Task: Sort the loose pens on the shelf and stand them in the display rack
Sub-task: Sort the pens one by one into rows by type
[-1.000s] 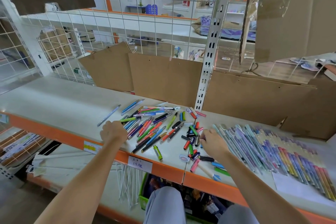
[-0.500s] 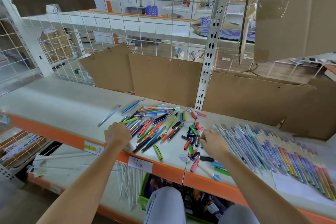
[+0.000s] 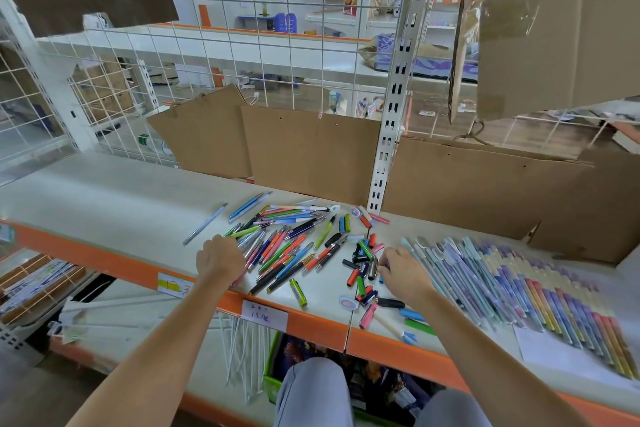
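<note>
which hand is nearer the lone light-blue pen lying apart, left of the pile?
Left. The left hand sits just right of the light-blue pen; the right hand is beyond the pile.

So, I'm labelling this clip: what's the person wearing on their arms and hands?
Nothing shows: both forearms are bare, with no sleeves in view. The left hand and right hand carry no gloves, watch or rings that can be seen.

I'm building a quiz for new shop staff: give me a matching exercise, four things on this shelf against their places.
Things:
1. lone light-blue pen
2. green marker
3. neat row of pens
4. price label

Places:
A. on the orange shelf edge
B. right of the right hand
C. apart, left of the loose pile
D. near the front edge, between the hands

Pairs: 1-C, 2-D, 3-B, 4-A
</note>
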